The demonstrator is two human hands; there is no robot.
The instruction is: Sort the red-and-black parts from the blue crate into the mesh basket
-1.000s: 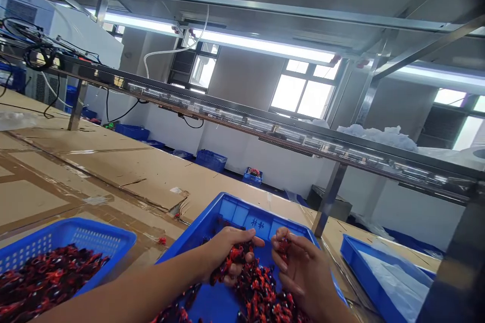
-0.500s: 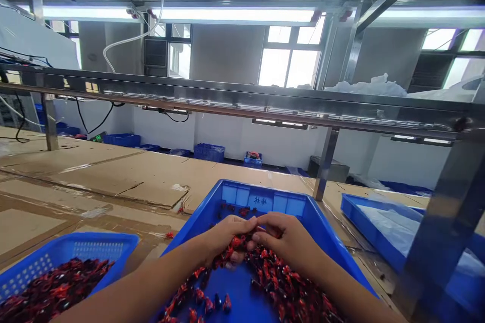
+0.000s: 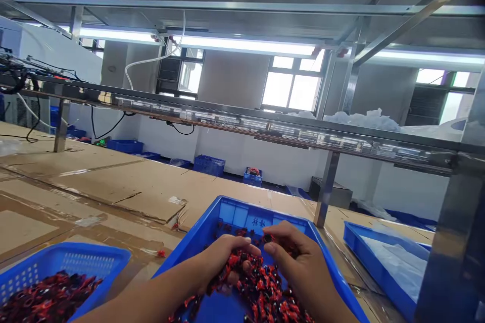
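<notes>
A blue plastic tray [image 3: 242, 212] lies in front of me on the cardboard-covered table, partly filled with several small red-and-black pieces [image 3: 265, 287]. My left hand [image 3: 223, 257] is curled over a clump of these pieces, holding them. My right hand [image 3: 295, 257] is beside it, fingers pinched on one small dark piece near the tray's far wall. Both hands nearly touch at the fingertips.
A blue mesh basket [image 3: 91, 260] with more red-and-black pieces sits at the lower left. Another blue tray [image 3: 364, 234] holding clear plastic stands at the right. A steel shelf rail [image 3: 265, 126] and its post [image 3: 326, 186] cross above the table. Blue crates stand along the far wall.
The view tilted up and down as my head moved. My hands stayed in the tray, closed together and then parted slightly while working through the pieces.
</notes>
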